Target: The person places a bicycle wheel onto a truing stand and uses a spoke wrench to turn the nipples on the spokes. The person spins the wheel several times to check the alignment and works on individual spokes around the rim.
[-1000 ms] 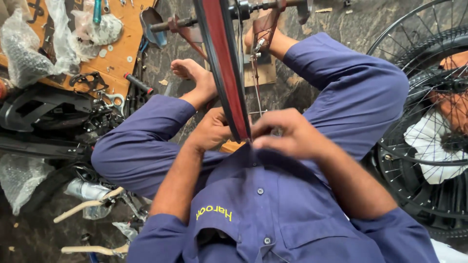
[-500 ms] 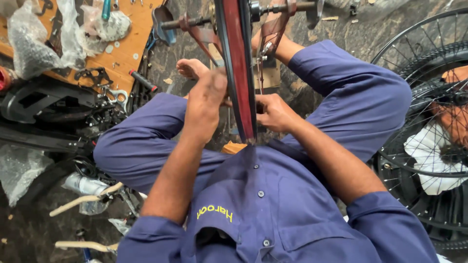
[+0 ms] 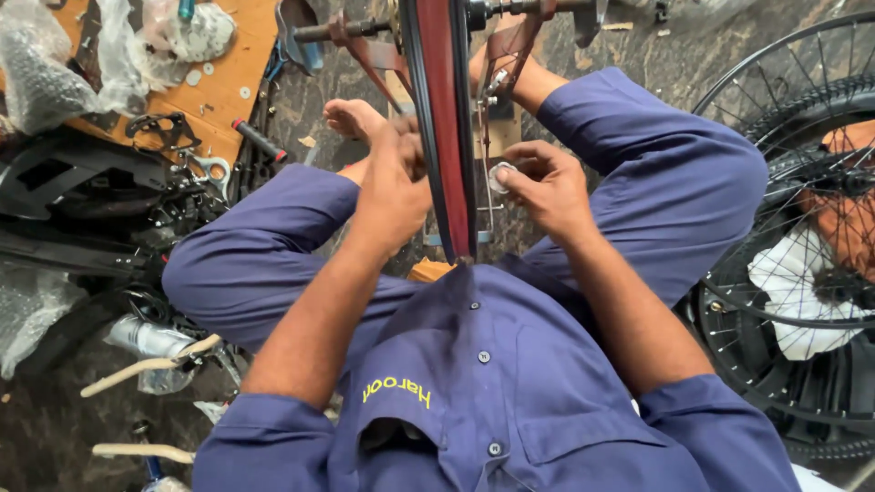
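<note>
Your right hand (image 3: 547, 187) is pinching a small round pale part (image 3: 499, 176) between thumb and fingertips, the grip pressed together on it just to the right of the wheel rim (image 3: 447, 137). That part is sitting close against the thin spokes (image 3: 481, 173) that are running down beside the rim. Your left hand (image 3: 394, 187) is curling against the left side of the same rim, fingers folded in and touching it; whether that grip is closing on anything you cannot tell, since the back of the hand is hiding the fingertips.

The rim is standing upright on edge between your two hands, its dark red band running from the top of the view down toward your chest. At its upper end an axle (image 3: 510, 9) is crossing it, held in a reddish-brown stand (image 3: 365, 50).

You are sitting on the floor in blue work clothes, knees spread to either side of the rim, with a bare foot (image 3: 351, 118) showing just left of it. To your right another spoked wheel with a tyre (image 3: 775, 182) is lying on the dark floor. To your left an orange board (image 3: 232, 73) is carrying washers, a spanner (image 3: 210, 169) and clear plastic bags (image 3: 36, 73), with black bicycle parts (image 3: 82, 191) beside it.
</note>
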